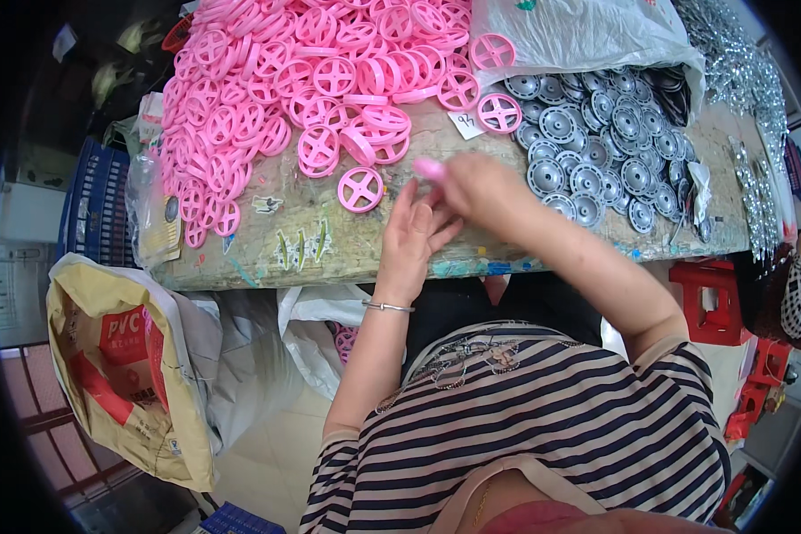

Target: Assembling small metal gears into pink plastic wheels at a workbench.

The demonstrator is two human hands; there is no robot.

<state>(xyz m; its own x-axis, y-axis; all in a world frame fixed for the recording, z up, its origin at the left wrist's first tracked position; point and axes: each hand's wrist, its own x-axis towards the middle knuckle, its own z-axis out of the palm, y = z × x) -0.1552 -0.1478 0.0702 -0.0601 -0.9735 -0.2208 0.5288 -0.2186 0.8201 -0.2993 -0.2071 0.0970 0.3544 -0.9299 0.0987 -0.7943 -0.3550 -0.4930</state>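
The pink wheel [430, 168] sits at the tips of my right hand [473, 185], pinched between the fingers so that only its blurred rim pokes out on the left side of that hand, above the front part of the worn wooden table [329, 245]. My left hand [416, 233] is just below and touching it, palm up, fingers spread loose and grasping nothing that I can see; a thin metal bangle [387, 307] rings that wrist.

Just to the left of my hands a single pink spoked wheel [360, 189] lies flat on the table, apart from the big heap of pink wheels [285, 80] behind it. To the right of my right hand is a pile of grey metal discs [601, 133] spilling from a clear plastic bag [578, 36]. Further right, silvery small parts [748, 107] run along the table's far end. Below the table on my left stands a tan sack [125, 374], and red stools [712, 298] stand on my right.
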